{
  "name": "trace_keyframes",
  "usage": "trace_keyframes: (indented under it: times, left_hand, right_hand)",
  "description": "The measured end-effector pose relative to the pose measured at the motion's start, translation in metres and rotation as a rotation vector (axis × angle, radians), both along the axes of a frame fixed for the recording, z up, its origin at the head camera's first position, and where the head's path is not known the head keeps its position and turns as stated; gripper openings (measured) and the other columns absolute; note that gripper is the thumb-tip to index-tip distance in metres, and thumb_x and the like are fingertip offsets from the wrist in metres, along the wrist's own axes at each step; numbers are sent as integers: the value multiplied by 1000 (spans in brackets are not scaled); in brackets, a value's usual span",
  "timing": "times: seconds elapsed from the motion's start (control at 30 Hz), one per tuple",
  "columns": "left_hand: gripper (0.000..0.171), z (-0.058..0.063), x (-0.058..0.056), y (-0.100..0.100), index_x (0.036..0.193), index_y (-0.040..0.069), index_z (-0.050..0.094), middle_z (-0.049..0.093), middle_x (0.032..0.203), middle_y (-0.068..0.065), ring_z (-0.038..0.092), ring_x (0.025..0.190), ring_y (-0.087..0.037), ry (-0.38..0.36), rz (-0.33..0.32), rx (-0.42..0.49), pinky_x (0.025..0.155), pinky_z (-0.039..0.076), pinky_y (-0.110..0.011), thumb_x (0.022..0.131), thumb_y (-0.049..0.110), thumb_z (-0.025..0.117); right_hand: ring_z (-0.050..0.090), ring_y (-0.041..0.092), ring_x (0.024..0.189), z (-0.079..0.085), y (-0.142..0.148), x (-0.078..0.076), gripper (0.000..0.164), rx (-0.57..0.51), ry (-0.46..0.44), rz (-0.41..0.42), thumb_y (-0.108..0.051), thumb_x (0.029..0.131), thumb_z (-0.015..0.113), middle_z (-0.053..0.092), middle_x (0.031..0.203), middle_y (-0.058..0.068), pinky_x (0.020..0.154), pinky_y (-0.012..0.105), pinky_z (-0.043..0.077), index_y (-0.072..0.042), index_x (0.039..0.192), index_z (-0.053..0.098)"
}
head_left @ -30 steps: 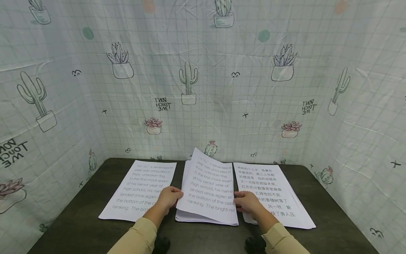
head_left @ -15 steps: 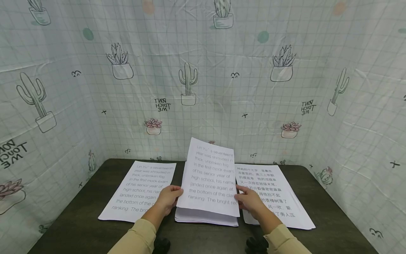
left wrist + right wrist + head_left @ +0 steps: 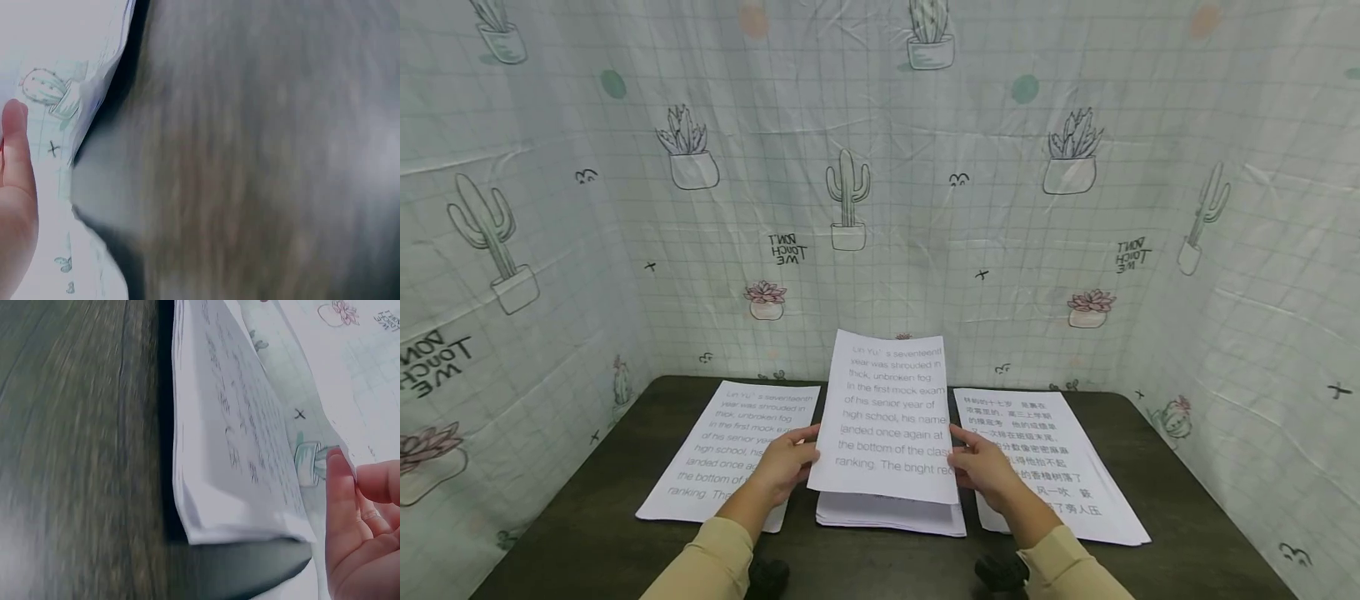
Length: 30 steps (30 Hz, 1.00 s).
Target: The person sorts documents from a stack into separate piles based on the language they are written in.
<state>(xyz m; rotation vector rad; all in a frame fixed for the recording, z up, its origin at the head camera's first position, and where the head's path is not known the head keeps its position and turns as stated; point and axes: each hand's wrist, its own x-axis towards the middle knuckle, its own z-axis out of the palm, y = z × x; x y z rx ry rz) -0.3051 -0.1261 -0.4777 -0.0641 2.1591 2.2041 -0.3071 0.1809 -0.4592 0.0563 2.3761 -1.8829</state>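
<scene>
Sheet of English print (image 3: 887, 417) pinched between left hand (image 3: 784, 468) and right hand (image 3: 988, 475), long axis toward table's far edge (image 3: 688, 389).

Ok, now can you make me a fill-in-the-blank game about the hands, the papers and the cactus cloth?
1. The left hand holds one side of the page, and the ____ hand holds the other.
2. The page's top line starts with "Lin ____".
3. The papers on the right show ____ writing.
4. The cactuses on the cloth grow in ____.

Missing words: right; Yu's; Chinese; pots.
</scene>
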Motion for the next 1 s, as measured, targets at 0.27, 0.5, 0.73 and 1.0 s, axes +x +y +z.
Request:
trace_keyframes:
  times: [0.27,0.5,0.73,1.0]
  left_hand:
    - [52,3,2,-25,139,-1,50,65,124,-22,69,90,-16,-4,47,-2,73,58,-29,87,-6,51]
    - [52,2,6,-48,139,-1,49,64,125,-22,69,89,-15,-16,79,-23,71,57,-29,88,-6,50]
    - [52,1,10,-68,141,-3,47,62,129,-24,68,90,-14,-26,101,-27,72,56,-28,89,-6,49]
    - [52,0,17,-92,142,-5,44,61,129,-25,68,86,-11,-31,137,-57,69,56,-25,91,-6,48]
  right_hand:
    - [64,19,83,3,-24,-3,59,-4,4,27,3,90,57,60,107,16,71,34,56,-2,147,42]
    - [63,19,80,5,-47,-3,59,-36,-8,54,4,88,58,59,102,14,68,32,56,-1,145,44]
    - [62,19,81,3,-67,-5,59,-52,-16,87,4,88,58,57,102,14,69,32,57,-1,145,44]
    - [64,19,85,3,-91,-7,61,-48,-32,129,4,88,59,57,108,15,71,32,58,-2,146,42]
